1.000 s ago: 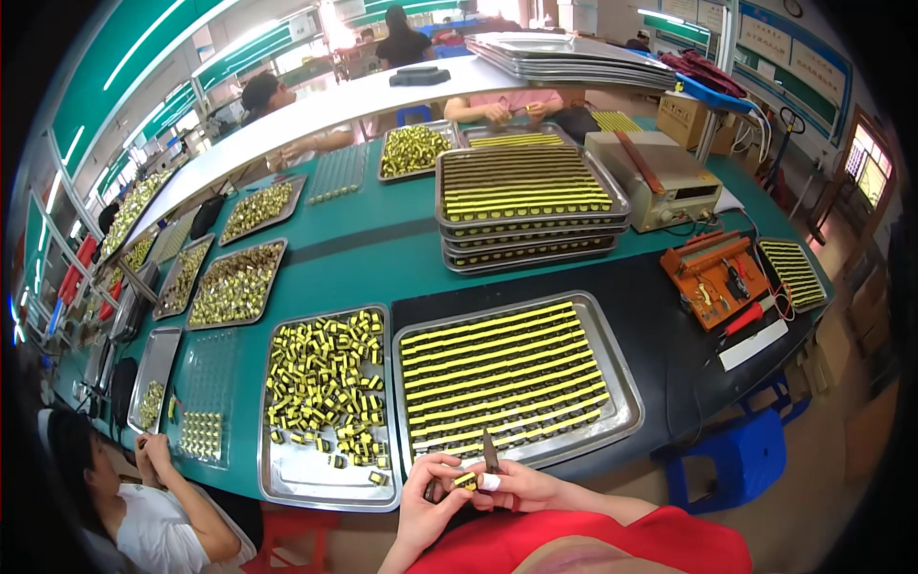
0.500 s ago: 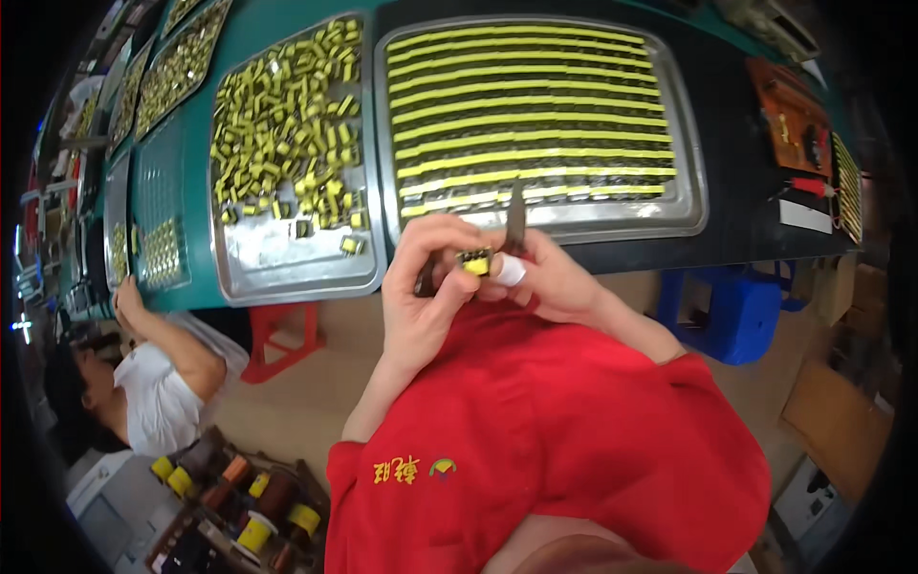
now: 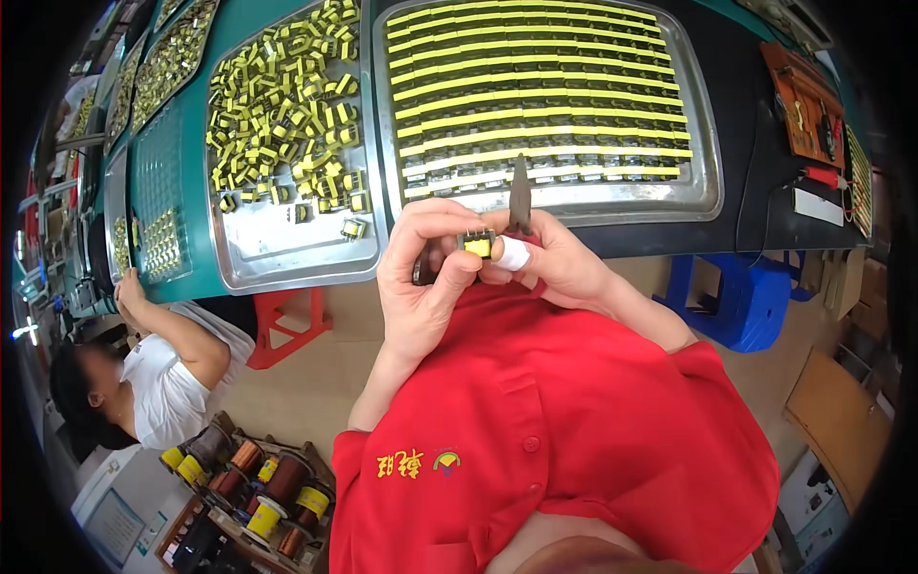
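Desk: our green desk (image 3: 182, 182) carries shiny metal trays.
Right tray (image 3: 703, 182): neat yellow-banded rows of parts.
Left tray (image 3: 277, 258): loose yellow parts, heaped.
Left hand (image 3: 421, 277): we pinch a small yellow-taped part (image 3: 477, 246) over our red shirt.
Right hand (image 3: 555, 258): closed around a dark pointed tool (image 3: 519, 196).

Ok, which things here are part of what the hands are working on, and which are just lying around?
In use:
- left hand and right hand on the small yellow-taped part
- dark pointed tool
- tray of loose parts
- tray of rowed parts

Lying about:
- wire spools
- blue stool
- orange tool board
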The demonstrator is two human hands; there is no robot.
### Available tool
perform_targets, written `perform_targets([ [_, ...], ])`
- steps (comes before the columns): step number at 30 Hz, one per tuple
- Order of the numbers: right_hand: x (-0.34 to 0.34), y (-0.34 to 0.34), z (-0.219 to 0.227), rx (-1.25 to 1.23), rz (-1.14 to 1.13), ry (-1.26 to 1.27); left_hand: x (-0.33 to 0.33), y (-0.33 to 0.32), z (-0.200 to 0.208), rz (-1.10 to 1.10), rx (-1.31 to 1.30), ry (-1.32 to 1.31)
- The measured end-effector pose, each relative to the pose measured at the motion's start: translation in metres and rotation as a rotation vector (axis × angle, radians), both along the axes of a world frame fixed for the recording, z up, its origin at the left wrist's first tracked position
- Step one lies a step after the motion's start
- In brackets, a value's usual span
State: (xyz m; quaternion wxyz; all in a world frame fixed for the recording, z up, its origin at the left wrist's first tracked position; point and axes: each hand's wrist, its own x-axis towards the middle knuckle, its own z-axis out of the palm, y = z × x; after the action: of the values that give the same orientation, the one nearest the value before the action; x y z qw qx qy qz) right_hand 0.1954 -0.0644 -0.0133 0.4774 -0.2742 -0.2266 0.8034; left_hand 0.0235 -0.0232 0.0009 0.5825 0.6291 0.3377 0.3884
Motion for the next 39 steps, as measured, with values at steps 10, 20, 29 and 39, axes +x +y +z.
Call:
perform_targets([
  [10,0.008,-0.001,-0.007,0.039,-0.042,-0.078,0.003,0.000,0.010,-0.006,-0.029,0.034],
  [20,0.019,0.001,0.018,0.512,-0.229,-0.846,-0.002,-0.003,0.009,0.022,-0.137,-0.133],
  [29,0.017,0.011,0.016,0.929,-0.541,-1.233,0.003,-0.002,0.017,-0.049,-0.351,-0.075],
  [39,0.018,0.009,0.017,0.812,-0.425,-1.133,0.001,-0.003,0.010,-0.069,-0.322,-0.079],
])
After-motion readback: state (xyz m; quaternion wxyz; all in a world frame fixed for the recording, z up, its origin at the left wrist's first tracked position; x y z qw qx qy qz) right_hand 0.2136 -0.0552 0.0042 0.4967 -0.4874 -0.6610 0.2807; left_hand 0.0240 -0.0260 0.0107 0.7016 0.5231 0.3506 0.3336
